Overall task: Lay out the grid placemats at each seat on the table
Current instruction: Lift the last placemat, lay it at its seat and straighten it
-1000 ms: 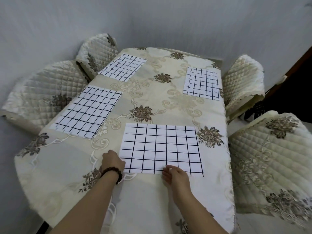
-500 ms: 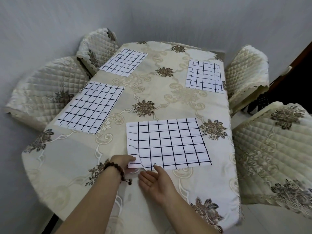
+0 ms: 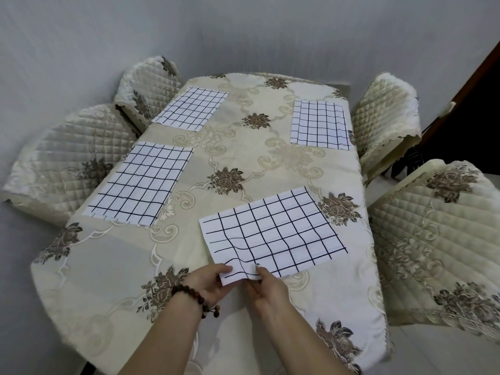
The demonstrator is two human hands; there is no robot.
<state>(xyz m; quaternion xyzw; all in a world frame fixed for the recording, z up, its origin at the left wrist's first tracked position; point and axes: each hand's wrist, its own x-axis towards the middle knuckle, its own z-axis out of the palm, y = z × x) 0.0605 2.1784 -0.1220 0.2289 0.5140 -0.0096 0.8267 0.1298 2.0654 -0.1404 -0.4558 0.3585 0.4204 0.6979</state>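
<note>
Both hands pinch the near corner of the nearest placemat (image 3: 273,234): the left hand (image 3: 209,284) has its thumb on top and fingers beneath, and the right hand (image 3: 266,288) grips the same edge just beside it. The corner is lifted and rippled while the rest lies askew on the worktop (image 3: 108,266). It looks thin, light and limp, likely to buckle if pushed, so holding two well-spread corners and dragging it flat should suit better. Beyond the grip, one mat (image 3: 140,184) lies far left, another (image 3: 190,109) further on, and a third (image 3: 319,124) far right.
</note>
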